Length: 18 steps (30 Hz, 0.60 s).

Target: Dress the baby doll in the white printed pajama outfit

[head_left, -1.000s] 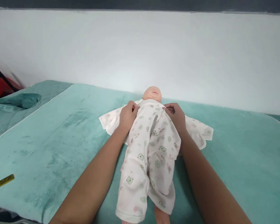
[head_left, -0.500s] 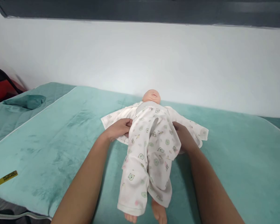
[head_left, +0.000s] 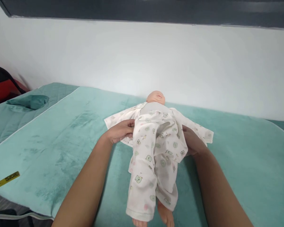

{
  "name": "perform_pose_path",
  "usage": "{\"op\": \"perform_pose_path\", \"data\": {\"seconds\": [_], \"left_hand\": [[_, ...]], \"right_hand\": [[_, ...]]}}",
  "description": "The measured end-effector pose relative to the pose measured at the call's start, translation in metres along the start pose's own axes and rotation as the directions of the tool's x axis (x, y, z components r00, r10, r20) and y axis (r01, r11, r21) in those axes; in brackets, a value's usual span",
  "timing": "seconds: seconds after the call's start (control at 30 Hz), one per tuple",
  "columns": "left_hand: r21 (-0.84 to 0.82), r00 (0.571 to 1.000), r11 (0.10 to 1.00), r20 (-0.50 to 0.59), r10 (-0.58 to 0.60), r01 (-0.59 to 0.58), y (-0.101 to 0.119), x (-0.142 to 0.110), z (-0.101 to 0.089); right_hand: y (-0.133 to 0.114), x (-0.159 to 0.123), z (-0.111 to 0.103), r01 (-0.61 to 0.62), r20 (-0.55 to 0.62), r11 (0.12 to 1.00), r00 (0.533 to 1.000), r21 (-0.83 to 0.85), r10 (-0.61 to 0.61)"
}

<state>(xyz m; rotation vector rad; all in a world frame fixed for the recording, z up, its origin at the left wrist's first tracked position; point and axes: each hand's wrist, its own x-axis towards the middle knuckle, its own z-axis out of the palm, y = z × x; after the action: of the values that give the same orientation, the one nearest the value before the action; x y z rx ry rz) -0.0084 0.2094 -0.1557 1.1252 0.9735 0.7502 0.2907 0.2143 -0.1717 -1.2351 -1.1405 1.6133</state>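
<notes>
Between both hands point(head_left: 121, 130), patterned trousers point(head_left: 145, 154)

There are two hands point(head_left: 120, 130) point(head_left: 194, 141), one doll point(head_left: 155, 97), two sleeves point(head_left: 115, 119) point(head_left: 207, 134), two trouser legs point(head_left: 142, 189) point(head_left: 167, 183), two feet point(head_left: 139, 222) point(head_left: 165, 215) and one yellow strip point(head_left: 5, 181).

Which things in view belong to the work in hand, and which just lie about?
Work in hand: doll; patterned trousers; patterned top; left hand and right hand, both at the trousers.
Lying about: yellow strip; red-and-black object; green fabric piece.
</notes>
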Motion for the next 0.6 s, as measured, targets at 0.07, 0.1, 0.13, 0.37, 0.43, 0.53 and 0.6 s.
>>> {"op": "perform_pose_path", "data": {"seconds": [0.07,0.1,0.13,0.37,0.43,0.53,0.6], "left_hand": [[-0.031,1.000,1.000,0.002,0.004,-0.004,0.000,0.001,0.001],[-0.048,1.000,0.999,0.002,0.008,-0.008,0.000,0.001,0.002],[-0.065,1.000,0.998,0.001,0.012,-0.011,-0.001,0.001,0.002],[-0.184,0.999,0.982,-0.024,0.036,-0.040,-0.009,0.007,-0.002],[-0.206,0.998,0.978,-0.043,0.038,-0.046,-0.010,0.008,-0.002],[-0.192,0.997,0.981,-0.075,0.024,-0.038,-0.010,0.009,-0.001],[-0.169,0.996,0.985,-0.080,0.030,-0.043,-0.009,0.009,0.001]], "right_hand": [[0.000,0.001,0.001,0.014,0.002,1.000,1.000,0.000,-0.014],[0.000,0.001,0.000,0.028,0.013,1.000,1.000,0.002,-0.028],[0.001,0.001,0.000,0.042,0.030,0.999,0.999,0.005,-0.042],[0.003,0.002,-0.004,0.110,0.078,0.993,0.990,0.049,-0.114],[0.003,0.002,-0.002,0.118,0.098,0.991,0.987,0.064,-0.124],[0.003,0.001,0.002,0.126,0.125,0.988,0.983,0.085,-0.136],[0.003,0.002,0.004,0.130,0.106,0.989,0.985,0.076,-0.138]]}}
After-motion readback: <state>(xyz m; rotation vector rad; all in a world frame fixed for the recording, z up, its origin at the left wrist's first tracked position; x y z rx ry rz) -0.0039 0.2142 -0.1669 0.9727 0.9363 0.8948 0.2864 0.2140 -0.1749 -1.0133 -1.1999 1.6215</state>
